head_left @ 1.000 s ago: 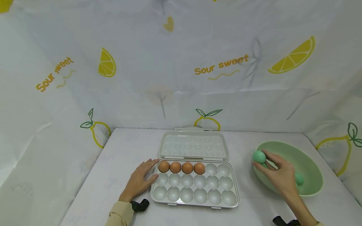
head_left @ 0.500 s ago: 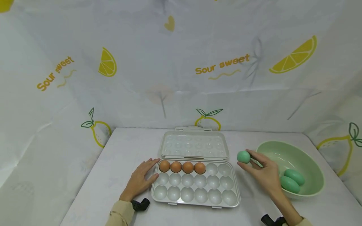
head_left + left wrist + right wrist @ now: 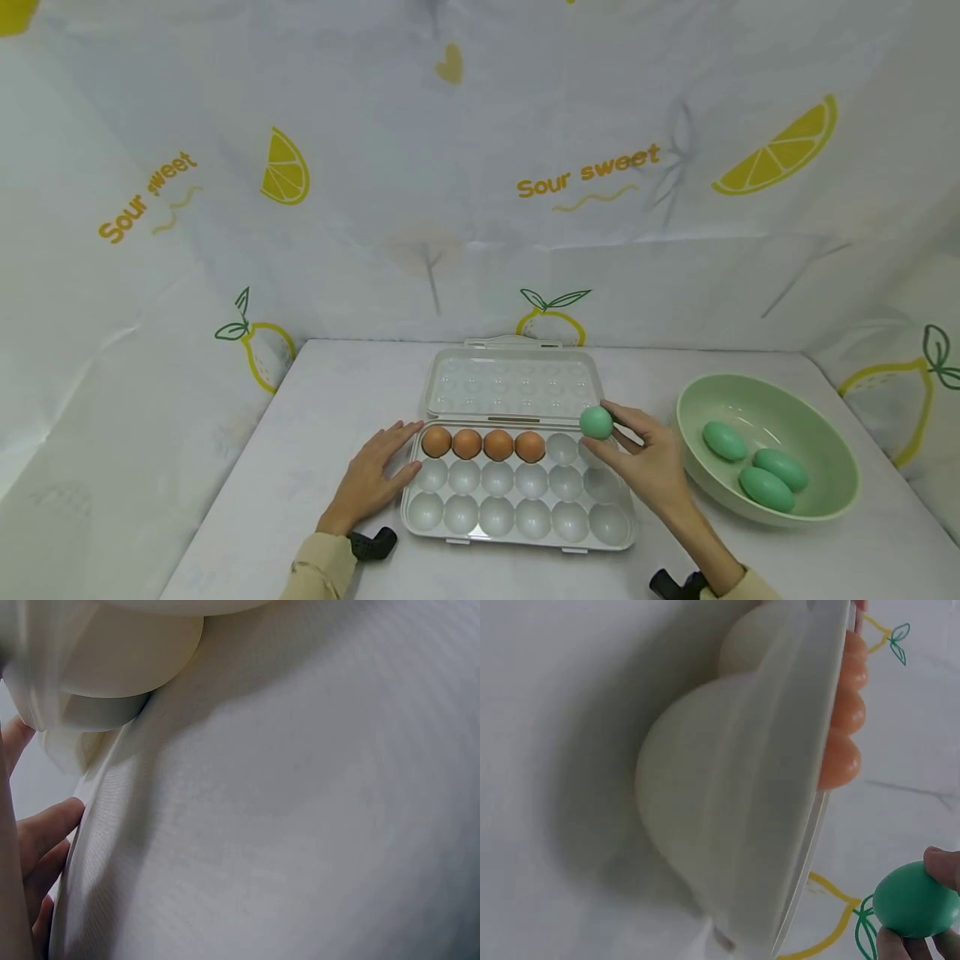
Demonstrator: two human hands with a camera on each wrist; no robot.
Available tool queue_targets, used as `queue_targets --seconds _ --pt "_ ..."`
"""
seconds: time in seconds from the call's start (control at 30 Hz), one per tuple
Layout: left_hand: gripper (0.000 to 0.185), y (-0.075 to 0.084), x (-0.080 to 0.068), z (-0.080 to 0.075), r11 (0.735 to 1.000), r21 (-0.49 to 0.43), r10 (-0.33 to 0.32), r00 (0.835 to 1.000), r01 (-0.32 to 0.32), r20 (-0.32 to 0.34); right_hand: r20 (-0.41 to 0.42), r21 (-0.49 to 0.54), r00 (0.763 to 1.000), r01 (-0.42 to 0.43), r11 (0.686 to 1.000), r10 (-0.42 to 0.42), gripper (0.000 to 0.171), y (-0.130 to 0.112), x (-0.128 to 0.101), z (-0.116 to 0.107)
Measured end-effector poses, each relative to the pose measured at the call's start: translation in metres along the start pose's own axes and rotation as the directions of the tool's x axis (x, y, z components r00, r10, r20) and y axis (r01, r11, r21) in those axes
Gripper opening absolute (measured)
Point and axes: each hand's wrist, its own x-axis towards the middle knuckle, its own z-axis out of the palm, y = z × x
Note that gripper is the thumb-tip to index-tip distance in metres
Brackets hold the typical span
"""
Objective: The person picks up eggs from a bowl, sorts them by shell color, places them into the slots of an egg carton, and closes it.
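Note:
An open white egg tray (image 3: 517, 533) lies on the table with several brown eggs (image 3: 482, 444) in its back row. My right hand (image 3: 647, 461) pinches a green egg (image 3: 597, 422) above the tray's back right corner; the same green egg (image 3: 916, 900) shows in the right wrist view beside the tray's edge (image 3: 735, 817). My left hand (image 3: 372, 477) rests flat on the table against the tray's left side, and its fingers (image 3: 41, 840) show by the tray's wall. A green bowl (image 3: 821, 433) at the right holds three green eggs (image 3: 765, 489).
The tray's lid (image 3: 514, 384) lies open flat behind it. A lemon-print cloth backdrop (image 3: 480, 167) walls the table on three sides. The white tabletop (image 3: 330, 400) stretches left of the tray.
My right hand has carried the green egg leftward from the bowl to above the tray's back right corner. The left hand has stayed put.

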Motion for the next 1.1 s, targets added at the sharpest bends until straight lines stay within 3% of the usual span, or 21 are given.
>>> queue_targets --seconds 0.3,0.53,0.7,0.93,1.1 --pt "0.058 0.001 -0.001 0.0 1.0 -0.013 -0.005 1.0 0.005 0.005 0.106 0.108 0.994 -0.016 0.994 0.005 0.052 -0.018 -0.007 0.053" --pt "0.058 0.001 0.0 -0.001 1.0 -0.003 0.012 1.0 -0.012 -0.003 0.225 0.274 0.974 -0.026 0.961 -0.038 0.051 -0.031 -0.014 0.094" --pt "0.057 0.002 0.001 -0.002 1.0 0.0 0.027 1.0 -0.027 -0.005 0.262 0.302 0.96 0.013 0.953 -0.097 0.048 -0.04 -0.019 0.116" --pt "0.056 0.002 0.001 -0.002 0.999 0.007 0.046 0.999 -0.046 -0.018 0.289 0.335 0.953 -0.015 0.942 -0.088 0.047 -0.048 -0.028 0.14" --pt "0.054 -0.001 0.0 0.001 0.998 -0.002 0.064 0.997 -0.064 -0.04 0.279 0.27 0.955 0.028 0.962 -0.106 0.045 -0.046 -0.034 0.158"
